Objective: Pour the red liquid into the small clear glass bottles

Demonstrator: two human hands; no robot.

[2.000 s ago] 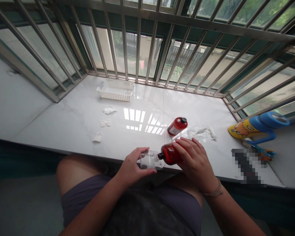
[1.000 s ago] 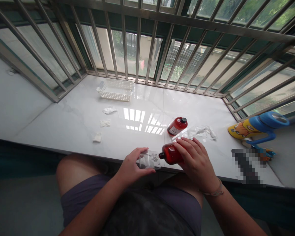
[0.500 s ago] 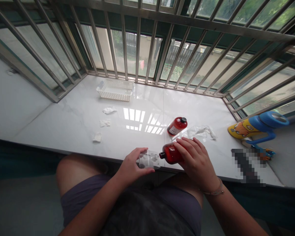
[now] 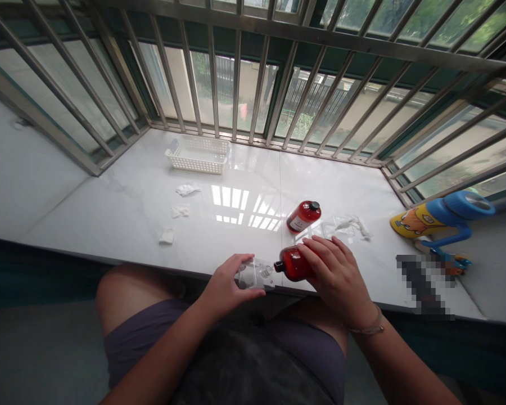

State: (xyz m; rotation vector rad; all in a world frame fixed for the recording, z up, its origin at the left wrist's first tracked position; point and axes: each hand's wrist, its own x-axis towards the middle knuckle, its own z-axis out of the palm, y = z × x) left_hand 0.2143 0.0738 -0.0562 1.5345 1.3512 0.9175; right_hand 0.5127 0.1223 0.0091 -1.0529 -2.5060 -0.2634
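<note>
My left hand [image 4: 230,281] is wrapped round a clear plastic cup [image 4: 255,274] at the counter's front edge, thumb on the near side and fingers on the far side. My right hand [image 4: 335,273] grips a red bottle [image 4: 294,263] without a cap. The bottle lies tilted nearly level, its black neck pointing left at the cup, close to its mouth. A thin clear trace shows between neck and cup. Behind it stands a second red bottle [image 4: 303,217] with a black cap and a white label.
A white perforated basket [image 4: 200,163] is at the back left. Crumpled white pieces [image 4: 180,211] lie in front of it. Clear plastic with white scraps [image 4: 354,225] lies right of the capped bottle. A yellow and blue flask [image 4: 441,216] stands far right. Metal bars [image 4: 238,84] line the window.
Both hands stay nearly in place. The liquid pattern in the cup looks slightly different; the bottle's neck has shifted very slightly right.
</note>
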